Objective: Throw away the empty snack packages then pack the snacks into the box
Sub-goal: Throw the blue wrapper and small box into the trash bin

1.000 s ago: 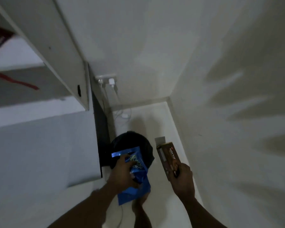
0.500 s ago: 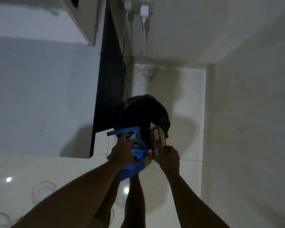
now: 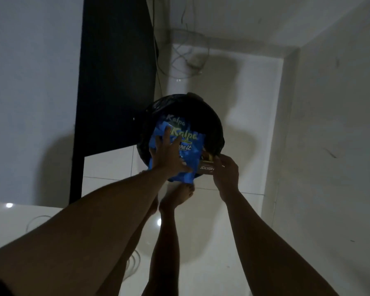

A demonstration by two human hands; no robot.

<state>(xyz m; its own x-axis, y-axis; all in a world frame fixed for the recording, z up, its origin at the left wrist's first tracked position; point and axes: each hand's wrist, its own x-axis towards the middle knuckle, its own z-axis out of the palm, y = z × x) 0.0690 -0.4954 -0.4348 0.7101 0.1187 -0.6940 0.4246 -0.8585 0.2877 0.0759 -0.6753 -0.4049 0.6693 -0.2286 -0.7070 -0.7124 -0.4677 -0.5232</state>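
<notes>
Bin (image 3: 203, 116), head view: black-lined, on pale tiled floor (image 3: 233, 210), beside dark panel (image 3: 115, 71). Bag (image 3: 188, 146), blue, lies over bin mouth, with left hand (image 3: 169, 155) flat on it, fingers straight and spread wide. Carton (image 3: 206, 167), brown, at near right rim, touching bag; right hand (image 3: 225, 173) grips it, fingers curled round. Bare foot (image 3: 179, 194) just below bin. Cables (image 3: 188, 58) beyond.

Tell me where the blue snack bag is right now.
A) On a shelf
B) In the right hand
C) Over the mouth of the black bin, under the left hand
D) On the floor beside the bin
C: the blue snack bag lies over the black bin with the left hand spread on it, while the right hand holds a brown box.
</notes>
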